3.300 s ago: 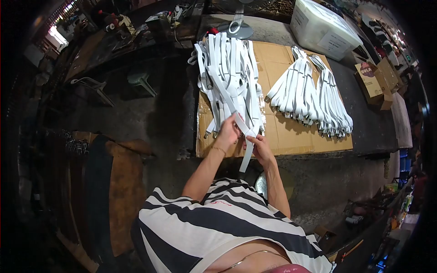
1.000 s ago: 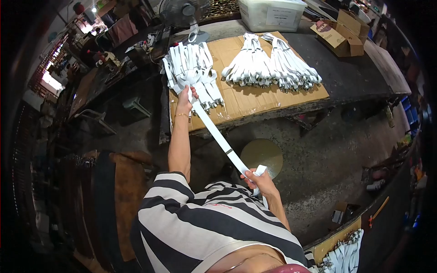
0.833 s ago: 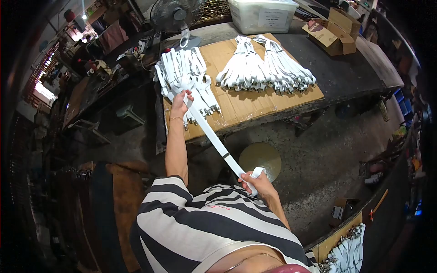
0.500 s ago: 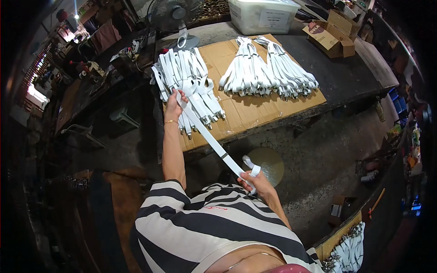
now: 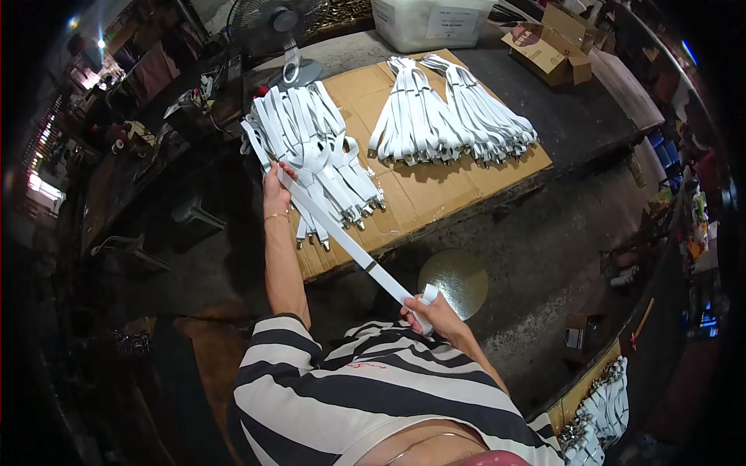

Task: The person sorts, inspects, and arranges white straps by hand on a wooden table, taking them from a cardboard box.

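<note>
A pair of white suspenders (image 5: 342, 239) is drawn taut in a diagonal between my hands, a small dark slider midway along the strap. My left hand (image 5: 278, 189) is closed around its far end, at the near left side of a loose pile of white suspenders (image 5: 307, 124) with metal clips. Closer to my body, my right hand (image 5: 435, 312) grips the other end, where a short loop of strap curls above the fingers. Beneath the pile lies a flat cardboard sheet (image 5: 423, 194). The clip ends of the held suspenders cannot be made out.
Two tied bundles of white suspenders (image 5: 416, 116) lie right of the pile. Behind stand a fan (image 5: 284, 23), a plastic tub (image 5: 431, 23) and an open carton (image 5: 548, 50). More suspenders (image 5: 602, 408) sit at lower right. A round stool (image 5: 454, 279) is below the table edge.
The camera view has shifted slightly, moving the table leftward. The loop of strap above my right hand looks smaller. Both hands keep hold of the suspenders.
</note>
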Demonstrator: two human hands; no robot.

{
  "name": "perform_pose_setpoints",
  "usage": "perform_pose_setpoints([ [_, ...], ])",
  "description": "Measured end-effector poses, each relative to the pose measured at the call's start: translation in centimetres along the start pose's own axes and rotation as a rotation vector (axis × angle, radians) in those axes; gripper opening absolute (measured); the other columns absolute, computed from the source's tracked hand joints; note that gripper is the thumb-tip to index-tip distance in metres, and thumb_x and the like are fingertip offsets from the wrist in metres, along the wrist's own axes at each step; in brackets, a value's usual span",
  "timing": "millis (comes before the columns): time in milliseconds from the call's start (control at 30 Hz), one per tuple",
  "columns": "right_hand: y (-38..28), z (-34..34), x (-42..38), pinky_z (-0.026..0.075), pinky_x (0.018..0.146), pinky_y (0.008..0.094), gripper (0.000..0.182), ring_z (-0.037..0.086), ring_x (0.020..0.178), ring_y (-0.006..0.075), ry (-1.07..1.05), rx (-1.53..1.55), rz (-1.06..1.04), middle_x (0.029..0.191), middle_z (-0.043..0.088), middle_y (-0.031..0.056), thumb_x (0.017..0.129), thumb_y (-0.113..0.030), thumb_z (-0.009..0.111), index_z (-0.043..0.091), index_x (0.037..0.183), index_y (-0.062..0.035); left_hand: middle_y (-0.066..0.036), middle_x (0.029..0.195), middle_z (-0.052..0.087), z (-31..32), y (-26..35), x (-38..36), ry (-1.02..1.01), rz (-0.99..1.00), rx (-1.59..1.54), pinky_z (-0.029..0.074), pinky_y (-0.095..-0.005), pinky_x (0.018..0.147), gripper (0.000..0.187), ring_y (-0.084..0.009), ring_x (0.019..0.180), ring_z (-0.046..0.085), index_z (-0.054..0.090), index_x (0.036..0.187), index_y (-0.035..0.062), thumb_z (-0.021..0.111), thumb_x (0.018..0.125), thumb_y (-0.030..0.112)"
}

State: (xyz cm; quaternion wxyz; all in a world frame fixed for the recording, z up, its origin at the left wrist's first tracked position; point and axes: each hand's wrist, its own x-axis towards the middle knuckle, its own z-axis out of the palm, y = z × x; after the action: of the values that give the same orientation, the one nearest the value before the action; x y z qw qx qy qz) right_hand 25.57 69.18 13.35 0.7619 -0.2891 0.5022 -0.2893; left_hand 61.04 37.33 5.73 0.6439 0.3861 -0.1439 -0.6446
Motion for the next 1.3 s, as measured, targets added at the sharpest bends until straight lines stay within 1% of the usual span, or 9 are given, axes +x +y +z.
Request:
perform_pose_setpoints([
  [167, -1.3, -1.4, -2.8, 0.036, 0.04, 0.0204, 0.024, 0.049, 0.044, 0.0076, 0.012, -0.035, -0.103, 0.055, 0.055, 0.0019, 0.088, -0.021, 0.058, 0.06, 0.077, 0.0001, -0.004, 0.068, 0.052, 1.0, 0.3, 0.2, 0.04, 0.032, 0.092, 0.046, -0.0373, 0.061, 0.033, -0.0205, 0.063, 0.053, 0.049, 0.084, 0.0062, 0.039, 0.095, 0.035],
  [233, -2.1, -3.2, -5.4, 0.032, 0.04, 0.0204, 0.025, 0.045, 0.044, 0.0063, 0.036, -0.178, -0.285, 0.054, 0.052, 0.0003, 0.088, -0.021, 0.058, 0.061, 0.076, 0.0004, -0.005, 0.068, 0.053, 1.0, 0.7, 0.5, 0.038, 0.053, 0.098, 0.047, -0.0375, 0.061, 0.033, -0.021, 0.063, 0.054, 0.05, 0.084, 0.0059, 0.039, 0.095, 0.035],
  [333, -3.5, -5.2, -11.4, 0.03, 0.04, 0.0197, 0.023, 0.045, 0.045, 0.0051, 0.054, -0.174, -0.276, 0.052, 0.051, -0.0007, 0.088, -0.019, 0.058, 0.062, 0.074, -0.0007, -0.011, 0.073, 0.057, 2.3, 0.6, -0.5, 0.026, 0.14, 0.175, 0.05, -0.0392, 0.063, 0.034, -0.0238, 0.067, 0.059, 0.051, 0.082, 0.0027, 0.038, 0.096, 0.031],
  [667, -1.4, -11.8, -29.8, 0.031, 0.037, 0.0206, 0.024, 0.045, 0.041, 0.0064, 0.187, -0.21, -0.3, 0.05, 0.051, 0.0016, 0.086, -0.014, 0.059, 0.062, 0.068, 0.0024, -0.016, 0.085, 0.061, 8.6, 4.0, 0.4, 0.089, 0.146, 0.045, 0.052, -0.0432, 0.069, 0.036, -0.0287, 0.076, 0.061, 0.052, 0.087, -0.0024, 0.034, 0.096, 0.027],
  [800, -1.0, -12.8, -34.9, 0.034, 0.04, 0.0198, 0.019, 0.047, 0.043, 0.0057, 0.204, -0.185, -0.297, 0.05, 0.053, 0.002, 0.085, -0.01, 0.06, 0.065, 0.074, 0.0036, -0.016, 0.086, 0.062, 10.1, 5.9, -1.0, 0.07, 0.135, -0.011, 0.052, -0.0446, 0.07, 0.038, -0.0293, 0.079, 0.06, 0.054, 0.088, -0.0025, 0.032, 0.097, 0.027],
  [1000, -0.4, -14.1, -37.4, 0.034, 0.04, 0.0201, 0.022, 0.048, 0.043, 0.0058, 0.194, -0.276, -0.247, 0.05, 0.055, 0.002, 0.085, -0.014, 0.062, 0.066, 0.07, 0.0019, -0.014, 0.083, 0.06, 11.3, 6.1, -4.2, 0.136, 0.138, -0.056, 0.051, -0.0468, 0.068, 0.038, -0.0287, 0.079, 0.061, 0.052, 0.086, -0.0025, 0.028, 0.097, 0.025],
  [1100, -0.9, -13.7, -37.1, 0.034, 0.039, 0.0207, 0.022, 0.048, 0.042, 0.0059, 0.196, -0.28, -0.269, 0.05, 0.055, 0.0023, 0.085, -0.014, 0.062, 0.066, 0.07, 0.0013, -0.015, 0.083, 0.063, 9.5, 8.4, -1.8, 0.109, 0.112, -0.077, 0.051, -0.0455, 0.068, 0.041, -0.03, 0.076, 0.062, 0.053, 0.083, -0.0026, 0.027, 0.097, 0.025],
  [1200, -2.6, -13.0, -36.2, 0.035, 0.039, 0.0209, 0.022, 0.048, 0.042, 0.0057, 0.211, -0.341, -0.276, 0.05, 0.055, 0.0017, 0.085, -0.014, 0.062, 0.066, 0.07, 0.001, -0.016, 0.08, 0.063, 12.6, 11.3, -1.4, 0.029, 0.167, -0.036, 0.052, -0.0458, 0.068, 0.04, -0.0302, 0.075, 0.062, 0.055, 0.081, -0.0021, 0.028, 0.096, 0.025],
  [1300, -4.0, -12.5, -33.9, 0.035, 0.039, 0.0201, 0.021, 0.048, 0.043, 0.0046, 0.238, -0.365, -0.297, 0.05, 0.054, 0.0002, 0.085, -0.015, 0.061, 0.066, 0.071, 0.0, -0.015, 0.077, 0.062, 16.8, 11.9, -1.4, 0.126, 0.288, 0.031, 0.052, -0.0461, 0.067, 0.04, -0.0304, 0.072, 0.061, 0.055, 0.081, -0.0021, 0.031, 0.095, 0.026],
])
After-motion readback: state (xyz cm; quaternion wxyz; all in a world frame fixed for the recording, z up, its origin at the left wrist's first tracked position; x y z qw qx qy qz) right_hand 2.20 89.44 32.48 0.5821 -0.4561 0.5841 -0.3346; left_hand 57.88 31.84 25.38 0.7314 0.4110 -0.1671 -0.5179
